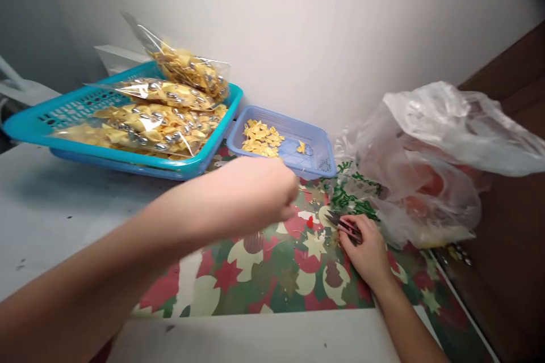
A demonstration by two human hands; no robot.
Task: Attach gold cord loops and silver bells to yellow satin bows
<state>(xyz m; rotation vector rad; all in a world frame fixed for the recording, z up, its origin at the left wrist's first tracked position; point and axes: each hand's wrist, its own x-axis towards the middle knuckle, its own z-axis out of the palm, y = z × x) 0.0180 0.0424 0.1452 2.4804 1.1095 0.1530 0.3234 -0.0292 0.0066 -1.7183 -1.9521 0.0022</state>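
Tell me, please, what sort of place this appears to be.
Probably a tabletop work corner: clear bags of yellow pieces lie in a turquoise basket, a smaller blue basket holds loose ones, and the right hand grips pink-handled snips.

a plain, pale grey-white wall (306,28) rises behind a white, flat-topped table (38,204) flecked with small dark marks, its surface partly covered by a green, red and cream sheet (242,261) patterned with stars and rounded shapes. a dark brown, upright panel (511,272) closes off the right side, while a white, slanted post (12,75) stands at the far left. soft light brightens the wall's middle, fading into grey shadow leftward.
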